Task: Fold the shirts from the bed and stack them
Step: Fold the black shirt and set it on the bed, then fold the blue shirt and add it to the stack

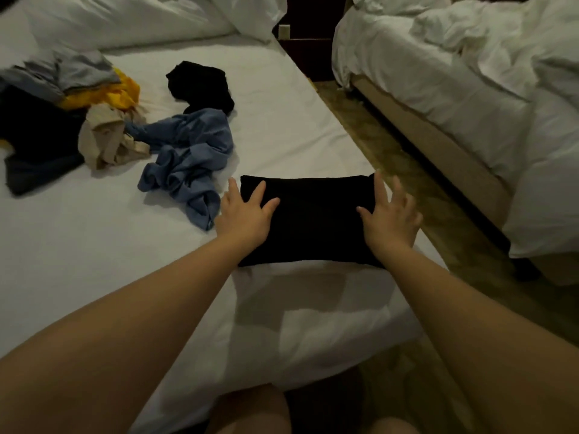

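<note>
A black shirt (313,220) lies folded into a flat rectangle near the right edge of the white bed (266,136). My left hand (246,208) rests flat on its left side with fingers spread. My right hand (391,211) presses on its right side, fingers straight and spread. Further left lie unfolded clothes: a crumpled blue shirt (191,155), a small black garment (200,84), a beige piece (106,140), a yellow one (116,92), a grey one (78,72) and a dark one (34,142).
White pillows (141,17) line the head of the bed. A carpeted aisle (391,145) separates it from a second bed with a rumpled white duvet (470,67) on the right. A dark nightstand (307,42) stands between the beds.
</note>
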